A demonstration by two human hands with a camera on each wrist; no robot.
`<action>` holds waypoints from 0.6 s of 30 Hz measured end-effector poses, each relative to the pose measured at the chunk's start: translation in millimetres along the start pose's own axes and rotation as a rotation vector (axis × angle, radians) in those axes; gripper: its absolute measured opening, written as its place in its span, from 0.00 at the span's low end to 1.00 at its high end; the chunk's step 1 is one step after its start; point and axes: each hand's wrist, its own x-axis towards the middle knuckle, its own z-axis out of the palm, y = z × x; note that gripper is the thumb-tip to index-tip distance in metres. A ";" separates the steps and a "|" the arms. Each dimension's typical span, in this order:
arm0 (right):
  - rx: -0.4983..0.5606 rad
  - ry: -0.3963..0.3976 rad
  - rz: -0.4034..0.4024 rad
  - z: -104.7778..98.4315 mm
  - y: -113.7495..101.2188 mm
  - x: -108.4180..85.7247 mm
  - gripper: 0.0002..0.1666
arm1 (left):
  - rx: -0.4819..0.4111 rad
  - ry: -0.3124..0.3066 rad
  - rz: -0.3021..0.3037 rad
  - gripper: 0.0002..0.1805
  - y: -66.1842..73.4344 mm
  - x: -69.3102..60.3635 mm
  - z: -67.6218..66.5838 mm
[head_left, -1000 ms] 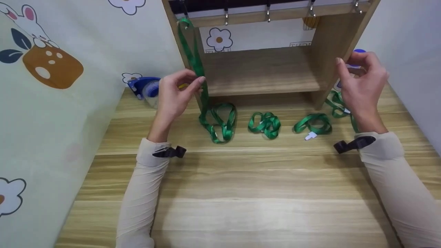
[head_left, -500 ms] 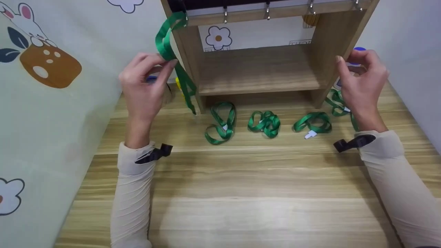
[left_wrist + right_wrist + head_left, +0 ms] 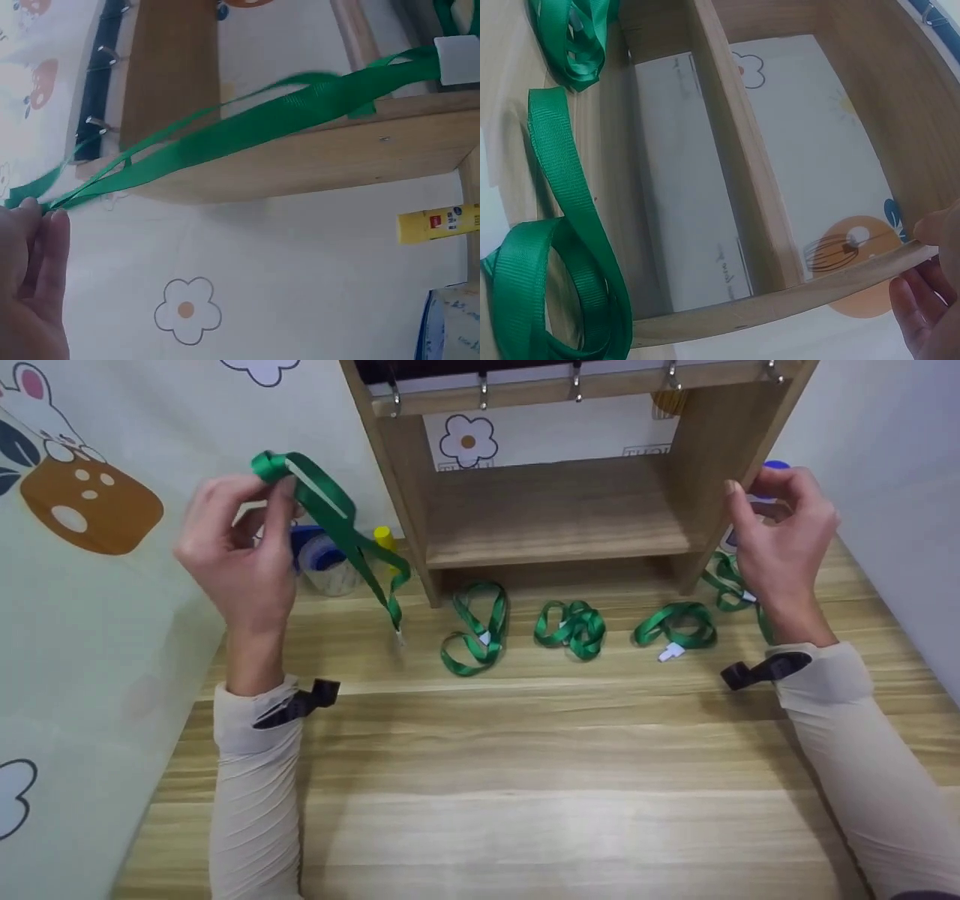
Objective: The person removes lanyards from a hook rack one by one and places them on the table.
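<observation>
In the head view, my left hand point(image 3: 247, 547) pinches a green lanyard point(image 3: 326, 502) near its upper loop, left of the wooden hook rack point(image 3: 562, 514). The lanyard slants down to the right, its clip end hanging just over the table. In the left wrist view, the lanyard's band point(image 3: 225, 146) stretches from the fingertips to a white clip point(image 3: 457, 60). My right hand point(image 3: 787, 540) grips the front edge of the rack's right side panel, thumb on one side and fingers on the other, as the right wrist view shows. Metal hooks point(image 3: 577, 382) line the rack's top bar, no lanyard on them.
Several coiled green lanyards lie along the rack's foot, one with a white clip point(image 3: 671, 652) facing front. Left of the rack stand a yellow glue stick point(image 3: 384, 538) and a blue tape dispenser point(image 3: 326, 561). A printed wall covering point(image 3: 112, 630) borders the wooden table point(image 3: 525, 780).
My left hand has carried the lanyard off to the left, away from the leftmost hook, and its lower end has lifted from the table. The right hand keeps its grip on the panel.
</observation>
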 end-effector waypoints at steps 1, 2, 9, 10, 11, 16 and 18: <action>-0.001 0.002 0.002 -0.3 -0.5 0.0 0.22 | 0.014 -0.015 -0.007 0.05 -1.0 0.9 -0.9; -0.001 0.004 0.003 -0.5 -0.8 -0.1 0.22 | 0.043 -0.046 -0.011 0.06 -2.5 1.4 -2.0; -0.005 0.007 -0.009 -0.6 -0.9 0.5 0.21 | 0.269 -0.319 -0.071 0.10 -8.8 0.2 -9.7; -0.005 0.006 -0.014 -0.4 -0.6 0.9 0.21 | 0.287 -0.326 -0.075 0.10 -8.8 0.4 -10.5; -0.005 0.006 -0.016 -0.2 -0.2 1.3 0.21 | 0.296 -0.323 -0.081 0.10 -8.7 0.7 -11.2; -0.005 0.007 -0.014 0.6 1.4 2.8 0.20 | 0.249 -0.310 -0.070 0.09 -12.1 -0.9 -13.2; -0.005 0.005 -0.015 0.7 1.7 2.8 0.20 | 0.221 -0.362 -0.048 0.08 -14.5 -4.2 -14.2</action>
